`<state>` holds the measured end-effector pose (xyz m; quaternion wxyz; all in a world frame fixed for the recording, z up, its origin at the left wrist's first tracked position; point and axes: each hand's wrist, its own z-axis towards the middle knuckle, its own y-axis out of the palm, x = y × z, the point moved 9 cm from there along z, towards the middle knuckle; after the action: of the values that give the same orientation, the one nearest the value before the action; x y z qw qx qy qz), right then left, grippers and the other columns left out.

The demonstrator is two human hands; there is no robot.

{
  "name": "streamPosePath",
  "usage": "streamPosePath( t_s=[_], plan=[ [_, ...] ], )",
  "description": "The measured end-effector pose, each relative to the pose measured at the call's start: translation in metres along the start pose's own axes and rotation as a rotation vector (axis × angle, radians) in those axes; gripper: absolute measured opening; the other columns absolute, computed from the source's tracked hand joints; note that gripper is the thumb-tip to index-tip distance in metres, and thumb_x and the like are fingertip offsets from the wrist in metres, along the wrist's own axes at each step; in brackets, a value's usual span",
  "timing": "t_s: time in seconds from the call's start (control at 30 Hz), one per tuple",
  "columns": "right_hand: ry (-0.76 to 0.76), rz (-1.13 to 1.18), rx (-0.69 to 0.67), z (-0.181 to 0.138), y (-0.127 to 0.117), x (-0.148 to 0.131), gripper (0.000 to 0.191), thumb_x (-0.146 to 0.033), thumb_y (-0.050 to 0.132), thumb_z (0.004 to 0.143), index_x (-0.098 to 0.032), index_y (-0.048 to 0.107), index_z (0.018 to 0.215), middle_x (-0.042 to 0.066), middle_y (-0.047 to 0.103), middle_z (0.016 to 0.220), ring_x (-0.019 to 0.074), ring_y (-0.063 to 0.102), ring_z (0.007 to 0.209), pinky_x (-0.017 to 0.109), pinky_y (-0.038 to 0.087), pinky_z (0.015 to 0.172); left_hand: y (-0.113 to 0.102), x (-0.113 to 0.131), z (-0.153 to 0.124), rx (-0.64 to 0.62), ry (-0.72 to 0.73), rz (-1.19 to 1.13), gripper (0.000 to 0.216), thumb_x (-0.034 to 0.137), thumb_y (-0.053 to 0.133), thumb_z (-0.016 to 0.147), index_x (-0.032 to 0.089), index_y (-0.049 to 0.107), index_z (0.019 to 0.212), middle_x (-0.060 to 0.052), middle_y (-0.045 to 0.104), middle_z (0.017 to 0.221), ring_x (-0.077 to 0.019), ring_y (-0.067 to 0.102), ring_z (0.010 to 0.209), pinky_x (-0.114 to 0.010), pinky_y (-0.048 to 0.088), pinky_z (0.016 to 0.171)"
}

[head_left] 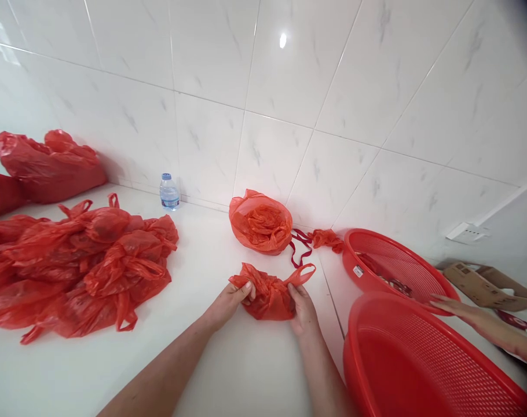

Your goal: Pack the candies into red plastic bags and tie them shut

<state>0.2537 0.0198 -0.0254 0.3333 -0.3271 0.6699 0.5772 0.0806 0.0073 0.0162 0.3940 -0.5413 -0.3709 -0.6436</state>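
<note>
While the left hand [233, 300] pinches one gathered end of a small red bag [270, 302] between thumb and fingers, the right hand [304, 308] grips the other end below its loop. The bag is between a heap of bags [76, 263] and the near basket [465, 362], before an open bag [257, 202].
</note>
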Motion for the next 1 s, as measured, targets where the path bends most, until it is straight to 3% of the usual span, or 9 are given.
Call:
streamPosePath(
  t_s=[0.27, 0.63, 0.73, 0.87, 0.93, 1.0],
  plan=[
    [-0.049, -0.04, 0.123, 0.009, -0.024, -0.011, 0.027, -0.03, 0.081, 0.057, -0.019, 0.066, 0.076, -0.001, 0.071, 0.075, 0.0151, 0.064, 0.069, 0.026, 0.05, 0.066, 0.023, 0.005, 0.001, -0.122, 0.06, 0.121, 0.042, 0.048, 0.037, 0.09, 0.017, 0.048, 0.065, 0.0, 0.046, 0.066, -0.0136, 0.038, 0.066, -0.028, 0.032, 0.065],
    [0.003, -0.081, 0.02, 0.0, -0.011, -0.013, 0.024, -0.031, 0.078, 0.063, -0.019, 0.07, 0.081, 0.003, 0.072, 0.082, 0.0192, 0.065, 0.077, 0.032, 0.051, 0.073, 0.006, 0.003, 0.0, -0.026, -0.014, 0.037, 0.04, 0.05, 0.044, 0.086, 0.017, 0.053, 0.065, -0.001, 0.049, 0.067, -0.0154, 0.043, 0.068, -0.029, 0.037, 0.068],
    [0.014, -0.079, -0.011, -0.001, -0.009, -0.012, 0.023, -0.03, 0.078, 0.064, -0.018, 0.07, 0.081, 0.003, 0.072, 0.083, 0.0176, 0.065, 0.076, 0.03, 0.05, 0.073, 0.002, 0.003, 0.0, 0.001, -0.043, -0.041, 0.032, 0.047, 0.052, 0.084, 0.017, 0.058, 0.074, -0.002, 0.053, 0.073, -0.0163, 0.047, 0.072, -0.03, 0.039, 0.07],
    [0.01, -0.06, -0.039, -0.001, -0.009, -0.012, 0.022, -0.029, 0.077, 0.065, -0.018, 0.07, 0.083, 0.003, 0.072, 0.083, 0.0159, 0.064, 0.076, 0.028, 0.049, 0.074, 0.005, 0.009, 0.001, -0.014, -0.012, -0.221, 0.029, 0.038, 0.064, 0.077, 0.021, 0.059, 0.1, -0.005, 0.059, 0.098, -0.0207, 0.053, 0.09, -0.032, 0.042, 0.078],
    [0.012, -0.052, -0.047, -0.001, -0.009, -0.012, 0.022, -0.028, 0.077, 0.065, -0.017, 0.07, 0.083, 0.003, 0.072, 0.083, 0.0157, 0.064, 0.075, 0.028, 0.049, 0.073, 0.005, 0.011, 0.001, -0.016, 0.006, -0.269, 0.032, 0.035, 0.066, 0.076, 0.021, 0.059, 0.104, -0.006, 0.059, 0.103, -0.0221, 0.053, 0.096, -0.034, 0.042, 0.082],
    [0.018, -0.044, -0.057, -0.002, -0.008, -0.011, 0.022, -0.028, 0.077, 0.064, -0.017, 0.071, 0.083, 0.003, 0.072, 0.084, 0.0158, 0.065, 0.076, 0.028, 0.049, 0.073, 0.005, 0.008, 0.002, -0.024, -0.003, -0.274, 0.027, 0.035, 0.066, 0.077, 0.019, 0.062, 0.099, -0.006, 0.061, 0.095, -0.0222, 0.055, 0.092, -0.034, 0.042, 0.082]
  ],
)
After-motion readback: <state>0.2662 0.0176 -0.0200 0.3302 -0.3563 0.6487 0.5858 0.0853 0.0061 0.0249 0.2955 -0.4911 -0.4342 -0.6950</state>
